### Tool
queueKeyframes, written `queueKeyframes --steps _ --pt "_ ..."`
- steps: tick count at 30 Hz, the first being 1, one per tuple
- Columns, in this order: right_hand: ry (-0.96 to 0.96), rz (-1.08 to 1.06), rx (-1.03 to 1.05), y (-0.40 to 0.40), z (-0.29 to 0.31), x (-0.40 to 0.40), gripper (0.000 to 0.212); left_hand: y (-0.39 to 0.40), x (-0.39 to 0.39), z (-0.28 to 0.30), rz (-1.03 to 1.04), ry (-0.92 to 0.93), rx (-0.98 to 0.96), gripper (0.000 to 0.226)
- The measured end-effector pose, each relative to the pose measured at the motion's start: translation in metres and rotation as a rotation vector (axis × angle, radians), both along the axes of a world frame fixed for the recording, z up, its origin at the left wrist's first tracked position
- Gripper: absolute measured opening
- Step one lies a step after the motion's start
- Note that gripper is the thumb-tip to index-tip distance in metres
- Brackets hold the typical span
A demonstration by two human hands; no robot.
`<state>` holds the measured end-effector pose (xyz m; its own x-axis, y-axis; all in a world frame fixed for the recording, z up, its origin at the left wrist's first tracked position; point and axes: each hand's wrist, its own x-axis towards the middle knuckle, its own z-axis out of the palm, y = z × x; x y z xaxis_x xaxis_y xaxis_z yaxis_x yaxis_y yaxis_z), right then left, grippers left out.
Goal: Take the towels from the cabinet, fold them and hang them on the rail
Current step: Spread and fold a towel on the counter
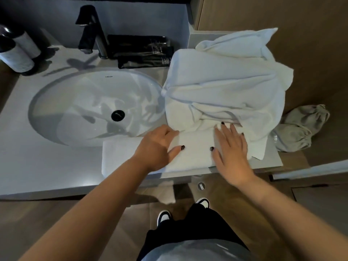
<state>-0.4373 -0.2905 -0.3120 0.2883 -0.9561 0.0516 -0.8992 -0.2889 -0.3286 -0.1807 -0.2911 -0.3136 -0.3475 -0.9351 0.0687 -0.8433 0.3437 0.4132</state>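
Note:
A folded white towel [194, 155] lies flat on the grey counter [47, 166] near its front edge, right of the sink. My left hand [156, 147] lies on the towel's left part with its fingertips tucked under the heap behind. My right hand [231, 147] presses flat on the towel's right part, fingers spread. A loose heap of white towels [226, 87] sits just behind both hands, reaching the counter's back right corner. No rail or cabinet interior shows.
A white oval sink [90, 108] with a black drain fills the counter's left. A black tap [92, 31], black packets [143, 51] and two bottles [17, 51] stand at the back. A grey cloth bag [299, 129] lies right of the counter, by a wooden wall.

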Motion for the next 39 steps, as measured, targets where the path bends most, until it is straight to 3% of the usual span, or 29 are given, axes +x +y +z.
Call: queueKeyframes --steps 3,6,10,15,18,22,26,30,35,39 --pt "-0.507 -0.382 -0.008 0.045 0.006 0.026 0.05 0.0 -0.004 -0.002 0.115 0.022 0.002 0.059" --pt "-1.006 -0.849 0.183 0.067 0.009 0.051 0.046 0.0 -0.008 0.003 0.265 0.0 0.153 0.059" --pt "-1.39 -1.025 0.381 0.069 -0.003 0.07 0.058 0.01 -0.017 0.012 0.359 0.024 0.378 0.061" --pt "-1.395 -1.048 0.367 0.065 0.004 0.072 0.026 0.028 -0.025 0.013 0.379 0.069 0.565 0.055" --pt "-1.496 -1.063 0.54 0.064 0.01 0.06 0.026 0.041 -0.029 0.012 0.348 0.157 0.547 0.06" --pt "-1.522 -0.905 0.734 0.062 0.028 0.042 0.035 0.058 -0.038 0.008 0.319 0.388 0.53 0.053" --pt "-1.468 -0.767 0.61 0.069 0.049 0.021 0.032 0.064 -0.054 0.018 0.306 0.575 0.66 0.04" --pt "-1.514 -0.636 0.496 0.068 0.071 0.005 0.045 0.065 -0.073 0.038 0.233 0.747 0.682 0.036" --pt "-1.482 -0.51 0.353 0.057 0.116 -0.017 0.047 0.052 -0.101 0.072 0.135 0.841 0.567 0.031" --pt "-1.465 -0.381 0.201 0.042 0.163 -0.046 0.072 0.047 -0.133 0.107 0.018 0.855 0.473 0.022"
